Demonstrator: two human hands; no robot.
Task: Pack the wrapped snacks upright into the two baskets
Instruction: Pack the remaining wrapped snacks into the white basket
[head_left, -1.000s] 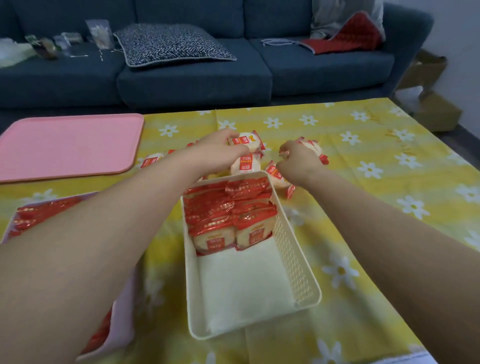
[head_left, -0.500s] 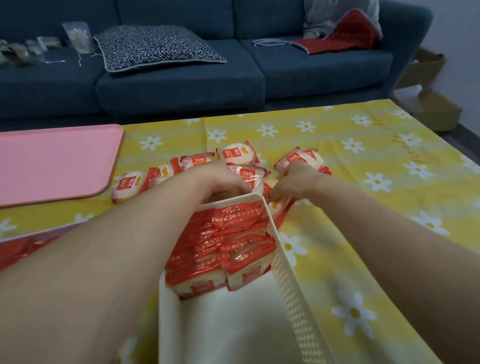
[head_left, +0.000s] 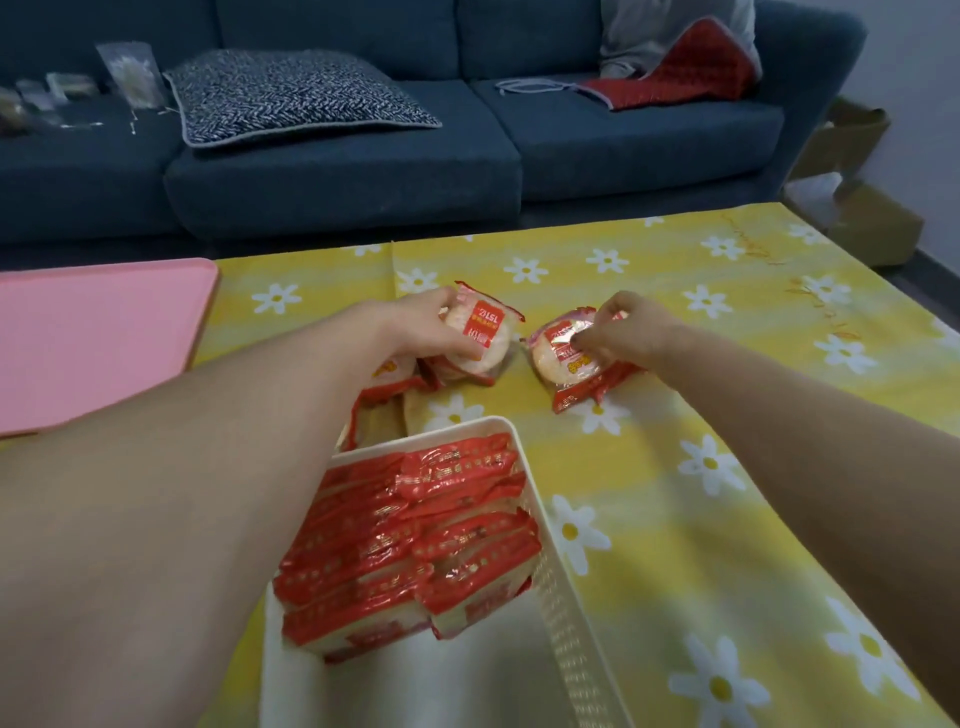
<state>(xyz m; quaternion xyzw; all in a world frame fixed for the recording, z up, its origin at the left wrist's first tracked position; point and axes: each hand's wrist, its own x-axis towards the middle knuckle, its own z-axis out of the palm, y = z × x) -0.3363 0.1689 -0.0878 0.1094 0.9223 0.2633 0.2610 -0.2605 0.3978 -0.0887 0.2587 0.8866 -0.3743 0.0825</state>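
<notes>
Each hand now grips a wrapped snack: our left hand (head_left: 434, 330) lifts one packet (head_left: 480, 332) off the loose pile, our right hand (head_left: 626, 332) pinches another (head_left: 563, 358). A moment ago both were only reaching. Below both grips, the white basket (head_left: 558, 597) holds upright rows with room toward us, so these two likely go there.

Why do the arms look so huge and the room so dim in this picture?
Head view: the wide-angle lens swells the near forearms and bows the sofa; light is dim and bluish; the snack wrappers in the white basket show slight glare; the wrapper print is soft.
</notes>
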